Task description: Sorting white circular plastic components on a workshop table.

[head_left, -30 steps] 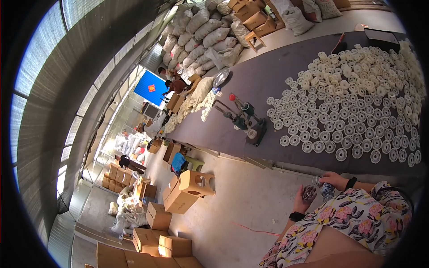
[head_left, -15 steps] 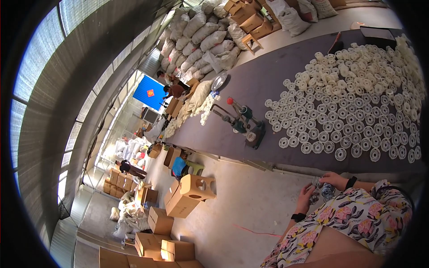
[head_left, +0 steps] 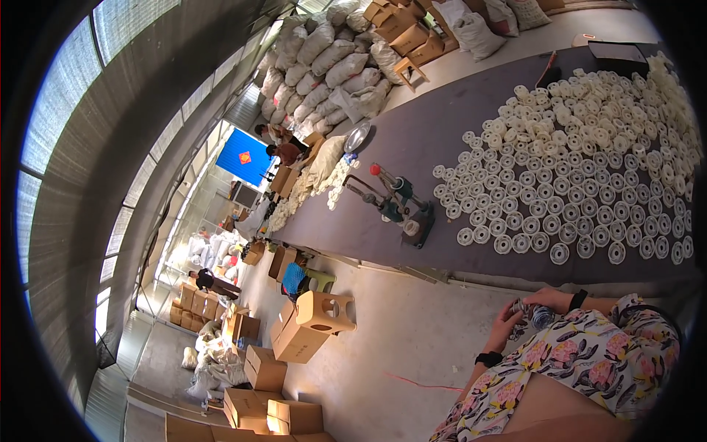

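Head view shows shiny, silvery-grey, roundish parts [head_left: 543,318] in the fingers [head_left: 507,314].

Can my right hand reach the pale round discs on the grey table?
Probably yes: nothing visible blocks the right hand from the nearest pale round discs, though it seems occupied with shiny pieces.

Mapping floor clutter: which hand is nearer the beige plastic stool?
Left. The left hand is right of the beige plastic stool in the picture, well apart; the right hand is farther right.
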### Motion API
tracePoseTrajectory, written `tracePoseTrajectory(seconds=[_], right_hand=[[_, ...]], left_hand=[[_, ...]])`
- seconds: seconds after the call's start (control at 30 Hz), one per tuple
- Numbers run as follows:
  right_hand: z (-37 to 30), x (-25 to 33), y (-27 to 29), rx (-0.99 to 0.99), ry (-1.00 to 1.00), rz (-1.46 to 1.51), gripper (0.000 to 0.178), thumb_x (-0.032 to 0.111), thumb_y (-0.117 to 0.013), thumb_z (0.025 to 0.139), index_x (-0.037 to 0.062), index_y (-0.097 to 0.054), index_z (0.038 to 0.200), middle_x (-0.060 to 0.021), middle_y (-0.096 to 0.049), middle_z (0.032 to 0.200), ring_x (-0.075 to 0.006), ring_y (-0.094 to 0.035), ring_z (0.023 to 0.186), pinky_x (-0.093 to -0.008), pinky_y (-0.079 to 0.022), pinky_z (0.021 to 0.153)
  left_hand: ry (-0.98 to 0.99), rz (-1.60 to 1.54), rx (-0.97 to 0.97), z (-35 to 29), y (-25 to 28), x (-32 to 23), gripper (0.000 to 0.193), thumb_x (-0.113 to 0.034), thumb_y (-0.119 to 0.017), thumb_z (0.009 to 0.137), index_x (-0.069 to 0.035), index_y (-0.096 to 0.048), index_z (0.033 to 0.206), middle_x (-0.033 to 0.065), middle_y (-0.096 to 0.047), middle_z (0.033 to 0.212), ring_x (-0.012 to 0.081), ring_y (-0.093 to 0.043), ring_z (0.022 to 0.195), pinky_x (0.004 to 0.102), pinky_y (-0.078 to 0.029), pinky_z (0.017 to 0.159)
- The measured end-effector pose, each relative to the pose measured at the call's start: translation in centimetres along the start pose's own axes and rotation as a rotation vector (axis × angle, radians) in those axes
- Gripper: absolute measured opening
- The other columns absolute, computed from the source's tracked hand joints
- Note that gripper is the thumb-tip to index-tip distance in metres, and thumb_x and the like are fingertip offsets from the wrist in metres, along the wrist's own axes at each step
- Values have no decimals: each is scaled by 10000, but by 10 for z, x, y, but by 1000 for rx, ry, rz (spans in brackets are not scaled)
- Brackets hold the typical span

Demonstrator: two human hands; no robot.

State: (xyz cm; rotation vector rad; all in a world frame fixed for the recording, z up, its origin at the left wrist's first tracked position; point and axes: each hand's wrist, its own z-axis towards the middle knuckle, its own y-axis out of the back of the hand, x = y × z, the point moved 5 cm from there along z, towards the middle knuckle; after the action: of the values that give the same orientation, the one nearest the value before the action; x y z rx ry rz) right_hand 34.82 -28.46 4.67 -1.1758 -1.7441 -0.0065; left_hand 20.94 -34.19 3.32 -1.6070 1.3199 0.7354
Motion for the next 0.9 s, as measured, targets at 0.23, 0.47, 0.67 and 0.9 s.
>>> tracePoseTrajectory(seconds=[0.23, 0.47, 0.67, 0.9], right_hand=[[11, -10, 8, 16, 39, -28, 302, 267, -573, 806, -28, -601, 865, -57, -609, 748, -108, -564, 669, -225, -435, 613], [5, -1, 4, -56, 82, -53, 326, 243, -597, 789, -40, -572, 949, -61, -597, 852, -107, -556, 740, -230, -437, 657], [12, -9, 9, -74, 110, -72, 340, 229, -621, 768, -36, -560, 972, -62, -594, 856, -106, -548, 764, -230, -434, 676], [-1, 0, 18, -214, 259, -306, 396, 239, -675, 720, -41, -542, 967, -76, -579, 808, -113, -533, 727, -244, -432, 614]], left_hand=[[3, 29, -41, -3, -5, -6, 403, -142, -572, 809, -41, -436, 1175, 55, -558, 947, 106, -531, 771, 221, -430, 684], [24, -20, -57, -1, 2, 5, 396, -150, -576, 807, -37, -445, 1163, 59, -559, 957, 105, -533, 773, 223, -432, 678], [44, -66, -62, 2, 4, 10, 374, -170, -572, 809, -11, -457, 1127, 65, -565, 944, 115, -548, 783, 231, -441, 669], [254, -330, 20, 10, -5, 18, 315, -241, -529, 834, 0, -502, 1036, 84, -584, 925, 155, -578, 784, 275, -474, 684]])
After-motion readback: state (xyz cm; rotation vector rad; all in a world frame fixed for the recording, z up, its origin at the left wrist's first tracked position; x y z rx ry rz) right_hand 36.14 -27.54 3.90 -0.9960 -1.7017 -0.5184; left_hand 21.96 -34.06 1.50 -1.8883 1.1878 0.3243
